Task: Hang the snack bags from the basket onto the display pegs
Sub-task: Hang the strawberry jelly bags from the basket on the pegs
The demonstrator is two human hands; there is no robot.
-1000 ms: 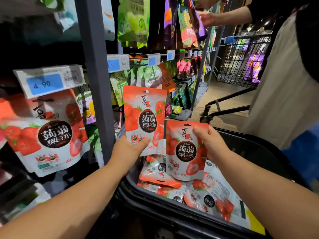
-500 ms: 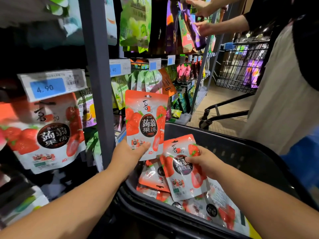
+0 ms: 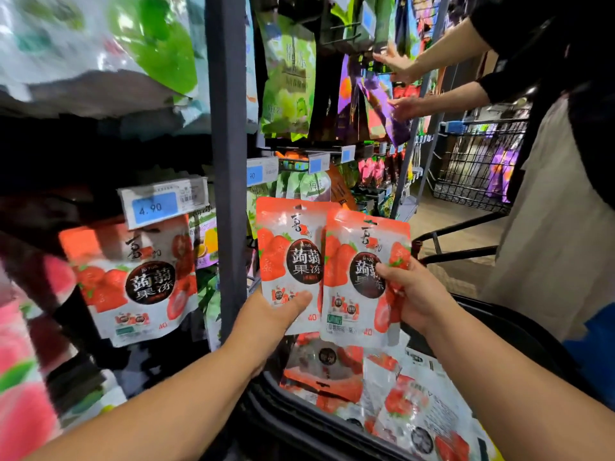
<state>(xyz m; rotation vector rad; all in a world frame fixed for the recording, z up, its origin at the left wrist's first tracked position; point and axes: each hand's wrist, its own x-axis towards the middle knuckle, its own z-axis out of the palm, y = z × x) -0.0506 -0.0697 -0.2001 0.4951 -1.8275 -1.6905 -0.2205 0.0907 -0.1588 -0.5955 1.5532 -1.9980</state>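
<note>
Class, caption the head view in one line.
Left hand holds one strawberry bag, right hand a second bag, above the basket.

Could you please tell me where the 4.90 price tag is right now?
In the head view, the price tag is left of centre, just left of the grey post and directly above the hanging strawberry bag.

right hand [image 3: 411, 294] lifted second strawberry bag [image 3: 362, 277] from basket, beside first bag [image 3: 289, 257]
</note>
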